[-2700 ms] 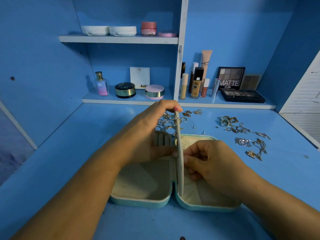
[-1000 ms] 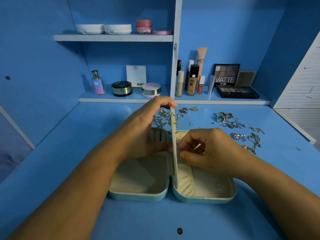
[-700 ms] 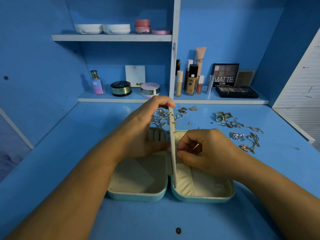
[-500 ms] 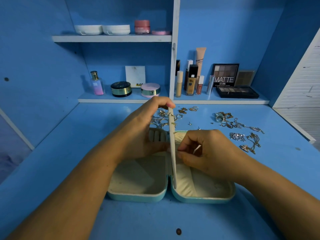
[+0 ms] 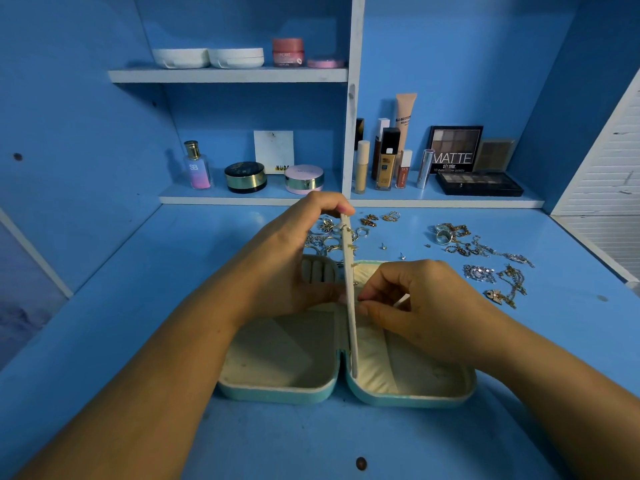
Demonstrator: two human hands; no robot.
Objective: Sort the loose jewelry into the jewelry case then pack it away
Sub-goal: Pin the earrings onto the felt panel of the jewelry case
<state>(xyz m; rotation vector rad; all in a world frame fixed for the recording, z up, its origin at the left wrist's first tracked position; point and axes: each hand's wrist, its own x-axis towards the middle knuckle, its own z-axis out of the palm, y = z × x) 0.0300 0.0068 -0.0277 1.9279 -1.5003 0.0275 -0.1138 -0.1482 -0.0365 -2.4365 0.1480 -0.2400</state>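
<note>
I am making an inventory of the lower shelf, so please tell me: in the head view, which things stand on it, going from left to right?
perfume bottle → black compact → pink compact → concealer tube → foundation bottle → lip gloss → silver tube → MATTE palette

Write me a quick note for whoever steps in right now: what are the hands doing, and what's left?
Left hand: grips the cream upright divider panel of the open teal jewelry case.
Right hand: pinches a tiny piece, too small to identify, at the panel's right face.
Done: a few small gold earrings sit on the panel.
To do: silver and gold rings behind the case, tangled chains to its right, then closing the case and packing it away.
</note>
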